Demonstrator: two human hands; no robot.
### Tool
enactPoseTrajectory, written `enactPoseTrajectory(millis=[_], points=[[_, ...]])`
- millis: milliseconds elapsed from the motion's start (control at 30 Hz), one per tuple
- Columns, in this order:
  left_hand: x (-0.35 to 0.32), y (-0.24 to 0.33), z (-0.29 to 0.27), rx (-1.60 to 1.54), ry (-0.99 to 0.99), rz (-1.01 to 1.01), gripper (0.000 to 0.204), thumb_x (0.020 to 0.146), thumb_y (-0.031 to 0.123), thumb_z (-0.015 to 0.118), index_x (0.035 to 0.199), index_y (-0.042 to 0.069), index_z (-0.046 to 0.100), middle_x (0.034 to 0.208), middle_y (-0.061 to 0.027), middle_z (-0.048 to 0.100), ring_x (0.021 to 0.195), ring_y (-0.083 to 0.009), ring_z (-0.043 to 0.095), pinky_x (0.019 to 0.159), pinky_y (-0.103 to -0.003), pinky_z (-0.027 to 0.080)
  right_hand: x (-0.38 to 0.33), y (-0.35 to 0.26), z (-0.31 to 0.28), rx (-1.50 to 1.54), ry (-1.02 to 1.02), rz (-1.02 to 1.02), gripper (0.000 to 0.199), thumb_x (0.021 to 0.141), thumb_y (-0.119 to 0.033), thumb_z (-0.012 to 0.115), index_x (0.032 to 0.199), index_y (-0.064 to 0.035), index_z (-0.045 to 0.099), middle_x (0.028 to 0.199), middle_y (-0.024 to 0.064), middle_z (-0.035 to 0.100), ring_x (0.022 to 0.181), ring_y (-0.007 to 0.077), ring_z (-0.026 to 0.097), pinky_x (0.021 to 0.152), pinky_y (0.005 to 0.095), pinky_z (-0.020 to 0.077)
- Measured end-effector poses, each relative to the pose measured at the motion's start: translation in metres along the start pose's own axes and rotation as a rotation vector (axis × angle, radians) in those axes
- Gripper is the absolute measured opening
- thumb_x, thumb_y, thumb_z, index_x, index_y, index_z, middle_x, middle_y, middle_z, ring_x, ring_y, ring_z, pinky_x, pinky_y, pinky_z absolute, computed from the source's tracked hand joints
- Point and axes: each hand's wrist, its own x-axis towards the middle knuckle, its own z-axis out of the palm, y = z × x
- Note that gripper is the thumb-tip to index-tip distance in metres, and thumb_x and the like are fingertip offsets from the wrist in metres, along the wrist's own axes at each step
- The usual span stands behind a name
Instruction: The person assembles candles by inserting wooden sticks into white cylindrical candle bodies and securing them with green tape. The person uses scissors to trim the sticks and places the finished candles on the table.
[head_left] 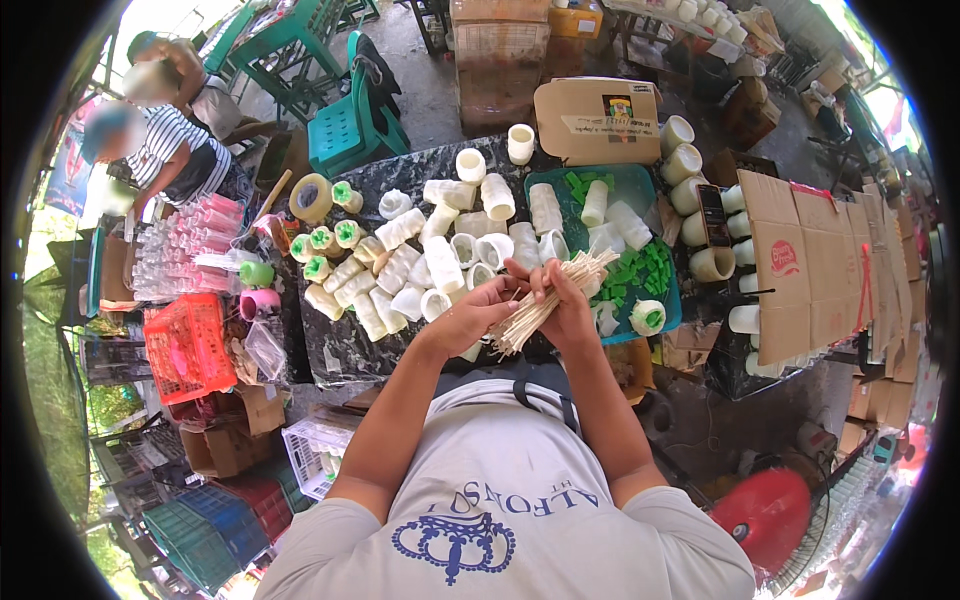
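A bundle of thin pale sticks (522, 328) lies slantwise between my hands, above the near edge of the table. My right hand (568, 312) is closed around its middle. On the other side, the fingers of my left hand (487, 308) are bent against the sticks; their exact grip is partly hidden. Just beyond stand and lie many white ribbed, waxy-looking cylinders (443, 263), some hollow. Under and beside my right hand is a teal tray (672, 302) with bright green pieces (640, 268) and several white cylinders.
Green-filled white cups (322, 238) and a tape roll (311, 198) are at the table's left. Cardboard sheets (800, 270), pale cups (682, 163) and a phone (712, 214) stand right. A green chair (345, 135) is beyond; two people sit far left. A red fan (765, 520) is behind right.
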Motion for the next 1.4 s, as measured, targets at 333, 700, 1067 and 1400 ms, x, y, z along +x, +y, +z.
enactPoseTrajectory(millis=[333, 700, 1067, 1400], points=[[-0.005, -0.011, -0.004, 0.464, 0.462, 0.335, 0.017, 0.109, 0.011, 0.045, 0.11, 0.001, 0.06, 0.092, -0.0036, 0.065, 0.084, -0.0085, 0.06, 0.077, -0.025, 0.05, 0.001, -0.005, -0.003, -0.031, -0.017, -0.065, 0.029, 0.106, -0.034, 0.053, 0.087, -0.0135, 0.053, 0.07, 0.0016, 0.052, 0.094, 0.0226, 0.065, 0.119, 0.0481, 0.0345], [-0.017, 0.028, 0.039, 0.899, 0.394, 0.401, 0.018, 0.094, 0.02, 0.075, 0.097, 0.003, 0.07, 0.079, 0.0035, 0.061, 0.067, -0.0044, 0.049, 0.06, -0.023, 0.042, -0.006, 0.0, 0.01, 0.008, -0.05, -0.007, 0.029, 0.107, -0.033, 0.053, 0.089, -0.0111, 0.054, 0.076, 0.0031, 0.051, 0.098, 0.02, 0.052, 0.094, 0.0384, 0.0451], [-0.019, 0.012, 0.004, 0.132, 0.536, 0.375, 0.02, 0.105, 0.028, 0.06, 0.099, 0.009, 0.057, 0.078, 0.002, 0.059, 0.05, 0.0, 0.032, 0.045, -0.019, 0.025, -0.013, -0.018, 0.004, 0.082, 0.054, -0.146, 0.029, 0.107, -0.034, 0.055, 0.087, -0.013, 0.054, 0.069, 0.0, 0.045, 0.071, 0.0148, 0.052, 0.083, 0.0386, 0.0488], [-0.026, 0.024, -0.019, -0.3, 0.254, 0.249, 0.024, 0.11, 0.034, 0.045, 0.108, 0.011, 0.053, 0.074, 0.0042, 0.042, 0.064, -0.0068, 0.041, 0.053, -0.021, 0.033, -0.015, -0.011, 0.024, -0.306, 0.293, 0.073, 0.015, 0.101, -0.018, 0.063, 0.093, -0.0088, 0.055, 0.061, -0.0014, 0.044, 0.05, 0.0131, 0.047, 0.051, 0.0313, 0.0427]])
